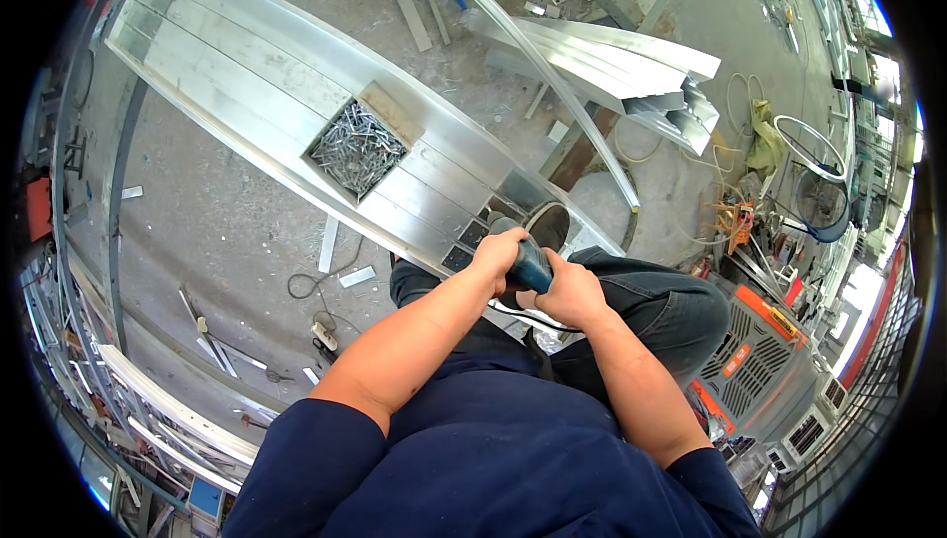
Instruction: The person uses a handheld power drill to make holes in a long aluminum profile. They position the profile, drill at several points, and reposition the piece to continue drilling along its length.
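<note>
Both my hands are wrapped round a dark teal corded power drill (534, 268), close in front of my body. My left hand (498, 254) grips its far left part, and my right hand (572, 291) closes on its near right part. The drill's tip is hidden under my hands. Below it lies the near end of a long silver metal channel (266, 50), which stretches away to the upper left. On this channel stands a square box (402, 122) full of loose rivets (357, 147). My dark shoe (549, 224) rests at the channel's near end.
Bundled silver profiles (621, 70) lie at the upper right, with a long curved metal strip (533, 55) beside them. A grey and orange machine (755, 356) stands at the lower right. A power strip (324, 336), cables and offcuts (357, 277) lie on the floor.
</note>
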`<action>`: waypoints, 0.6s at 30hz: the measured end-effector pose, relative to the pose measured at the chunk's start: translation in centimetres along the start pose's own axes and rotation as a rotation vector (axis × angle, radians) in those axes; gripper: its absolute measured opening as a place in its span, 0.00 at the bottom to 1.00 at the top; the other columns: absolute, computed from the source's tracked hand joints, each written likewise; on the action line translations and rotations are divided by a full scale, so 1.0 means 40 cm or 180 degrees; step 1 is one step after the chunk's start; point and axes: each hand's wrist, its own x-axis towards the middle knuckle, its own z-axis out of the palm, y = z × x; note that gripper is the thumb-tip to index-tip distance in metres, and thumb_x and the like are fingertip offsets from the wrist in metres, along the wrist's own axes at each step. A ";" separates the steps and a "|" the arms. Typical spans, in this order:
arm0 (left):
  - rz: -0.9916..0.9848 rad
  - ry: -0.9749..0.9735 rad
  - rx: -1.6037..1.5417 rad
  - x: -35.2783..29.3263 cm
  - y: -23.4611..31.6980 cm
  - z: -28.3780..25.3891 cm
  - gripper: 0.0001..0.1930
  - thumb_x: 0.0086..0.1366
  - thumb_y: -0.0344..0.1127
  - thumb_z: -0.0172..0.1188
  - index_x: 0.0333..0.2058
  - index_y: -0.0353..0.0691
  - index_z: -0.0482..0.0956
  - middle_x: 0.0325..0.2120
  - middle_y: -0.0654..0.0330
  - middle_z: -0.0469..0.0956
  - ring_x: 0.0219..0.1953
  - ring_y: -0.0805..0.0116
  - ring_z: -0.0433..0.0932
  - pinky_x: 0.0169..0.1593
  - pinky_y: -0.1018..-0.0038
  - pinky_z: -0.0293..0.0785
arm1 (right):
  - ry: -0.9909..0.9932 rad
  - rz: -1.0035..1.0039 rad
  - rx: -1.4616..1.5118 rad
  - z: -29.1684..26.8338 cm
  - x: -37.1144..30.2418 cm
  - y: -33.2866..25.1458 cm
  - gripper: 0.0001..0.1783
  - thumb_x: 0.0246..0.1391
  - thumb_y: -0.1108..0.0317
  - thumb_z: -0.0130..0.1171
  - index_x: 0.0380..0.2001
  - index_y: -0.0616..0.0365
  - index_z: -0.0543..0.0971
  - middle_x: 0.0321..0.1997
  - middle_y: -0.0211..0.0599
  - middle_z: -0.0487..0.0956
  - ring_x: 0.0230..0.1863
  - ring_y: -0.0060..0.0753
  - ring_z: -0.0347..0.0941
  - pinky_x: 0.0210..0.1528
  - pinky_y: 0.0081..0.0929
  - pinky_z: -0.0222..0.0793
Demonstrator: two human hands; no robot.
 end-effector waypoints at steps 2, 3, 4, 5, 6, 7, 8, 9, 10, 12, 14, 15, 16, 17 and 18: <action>-0.0004 0.0008 -0.0033 0.016 -0.004 -0.005 0.20 0.62 0.45 0.59 0.45 0.34 0.75 0.39 0.51 0.77 0.36 0.57 0.81 0.39 0.54 0.80 | 0.0004 -0.0024 -0.0057 -0.005 0.003 -0.005 0.45 0.41 0.53 0.68 0.62 0.62 0.66 0.41 0.51 0.82 0.44 0.51 0.80 0.49 0.40 0.74; 0.0018 0.0016 -0.0056 0.025 -0.005 -0.008 0.21 0.60 0.45 0.60 0.45 0.34 0.74 0.39 0.50 0.77 0.36 0.54 0.81 0.36 0.53 0.81 | 0.0007 -0.0035 -0.0087 -0.008 0.005 -0.008 0.45 0.41 0.53 0.68 0.61 0.62 0.67 0.40 0.50 0.82 0.44 0.51 0.80 0.49 0.40 0.74; 0.0037 0.0024 -0.0079 0.027 -0.001 -0.007 0.22 0.59 0.44 0.61 0.45 0.33 0.74 0.39 0.48 0.76 0.35 0.52 0.81 0.34 0.52 0.81 | -0.0006 -0.0057 -0.0095 -0.010 0.007 -0.009 0.44 0.41 0.53 0.68 0.61 0.62 0.67 0.40 0.50 0.82 0.44 0.51 0.80 0.48 0.40 0.75; 0.0056 0.0030 -0.0101 0.029 0.002 -0.008 0.22 0.57 0.44 0.61 0.45 0.33 0.74 0.39 0.47 0.76 0.35 0.49 0.81 0.31 0.50 0.82 | -0.0019 -0.0078 -0.0102 -0.012 0.009 -0.010 0.43 0.42 0.53 0.68 0.60 0.63 0.67 0.40 0.50 0.82 0.43 0.51 0.80 0.48 0.40 0.75; 0.0017 0.0036 -0.0060 0.028 0.002 -0.009 0.21 0.59 0.44 0.61 0.45 0.34 0.74 0.38 0.49 0.77 0.35 0.52 0.81 0.34 0.51 0.81 | -0.0030 -0.0098 -0.0109 -0.013 0.012 -0.011 0.43 0.42 0.53 0.68 0.59 0.63 0.68 0.39 0.49 0.82 0.43 0.51 0.80 0.48 0.40 0.75; -0.0022 0.0025 -0.0007 0.012 0.012 -0.003 0.20 0.60 0.44 0.60 0.45 0.35 0.74 0.37 0.51 0.77 0.35 0.54 0.81 0.38 0.52 0.81 | 0.0000 -0.0088 -0.0138 -0.014 0.013 -0.012 0.42 0.42 0.53 0.67 0.59 0.62 0.68 0.39 0.49 0.82 0.43 0.51 0.80 0.48 0.40 0.75; -0.0060 0.0014 0.0049 0.002 0.018 0.002 0.19 0.62 0.45 0.60 0.45 0.36 0.74 0.37 0.52 0.78 0.35 0.57 0.81 0.41 0.53 0.80 | 0.0031 -0.0077 -0.0165 -0.011 0.014 -0.016 0.41 0.42 0.53 0.67 0.58 0.62 0.68 0.38 0.49 0.82 0.42 0.51 0.80 0.47 0.40 0.75; -0.0114 -0.0045 -0.0031 0.004 0.020 0.002 0.19 0.62 0.44 0.61 0.44 0.36 0.74 0.36 0.53 0.78 0.35 0.57 0.81 0.41 0.53 0.80 | 0.0062 -0.0065 -0.0190 -0.009 0.015 -0.016 0.40 0.42 0.53 0.67 0.57 0.61 0.69 0.38 0.50 0.82 0.42 0.51 0.80 0.47 0.40 0.75; -0.0155 -0.0101 -0.0121 0.005 0.024 -0.001 0.18 0.62 0.44 0.61 0.44 0.36 0.74 0.36 0.53 0.78 0.35 0.58 0.81 0.42 0.53 0.80 | 0.0093 -0.0086 -0.0237 -0.010 0.021 -0.018 0.38 0.42 0.53 0.67 0.56 0.60 0.70 0.37 0.50 0.82 0.41 0.51 0.80 0.46 0.41 0.75; -0.0221 -0.0223 -0.0276 0.031 0.022 -0.004 0.17 0.62 0.43 0.62 0.42 0.37 0.74 0.35 0.54 0.79 0.35 0.58 0.81 0.42 0.52 0.80 | 0.0002 -0.0021 -0.0172 -0.027 0.015 -0.030 0.37 0.42 0.53 0.66 0.55 0.59 0.70 0.37 0.50 0.82 0.41 0.51 0.80 0.46 0.41 0.75; -0.0321 -0.0169 -0.0218 0.052 0.018 -0.004 0.17 0.62 0.43 0.62 0.43 0.36 0.74 0.35 0.53 0.79 0.35 0.58 0.82 0.42 0.52 0.80 | 0.0046 -0.0008 -0.0183 -0.017 0.018 -0.024 0.36 0.42 0.53 0.66 0.53 0.59 0.71 0.36 0.49 0.83 0.41 0.51 0.80 0.46 0.41 0.76; -0.0371 -0.0140 -0.0191 0.061 0.014 -0.005 0.17 0.62 0.43 0.62 0.43 0.36 0.74 0.35 0.53 0.79 0.35 0.58 0.82 0.41 0.52 0.80 | 0.0118 -0.0019 -0.0207 -0.004 0.017 -0.019 0.36 0.43 0.54 0.65 0.55 0.59 0.70 0.36 0.49 0.83 0.41 0.51 0.80 0.46 0.41 0.76; -0.0371 -0.0050 -0.0160 0.049 0.014 -0.006 0.18 0.62 0.41 0.62 0.44 0.34 0.74 0.36 0.51 0.79 0.34 0.56 0.82 0.40 0.52 0.80 | 0.0088 0.0020 -0.0194 0.006 0.016 -0.020 0.36 0.43 0.54 0.65 0.55 0.59 0.69 0.36 0.49 0.83 0.41 0.51 0.80 0.46 0.41 0.76; -0.0321 -0.0030 -0.0203 0.051 0.008 -0.007 0.18 0.62 0.41 0.62 0.44 0.33 0.74 0.37 0.50 0.78 0.34 0.56 0.82 0.39 0.52 0.80 | 0.0058 0.0060 -0.0181 0.011 0.016 -0.021 0.36 0.44 0.55 0.66 0.56 0.59 0.69 0.36 0.49 0.83 0.41 0.50 0.81 0.46 0.42 0.76; -0.0272 -0.0010 -0.0244 0.054 0.001 -0.007 0.18 0.61 0.40 0.62 0.44 0.33 0.74 0.37 0.50 0.78 0.34 0.56 0.82 0.39 0.52 0.80 | 0.0072 0.0060 -0.0175 0.010 0.016 -0.022 0.36 0.44 0.55 0.66 0.56 0.59 0.69 0.36 0.49 0.83 0.41 0.50 0.81 0.46 0.42 0.76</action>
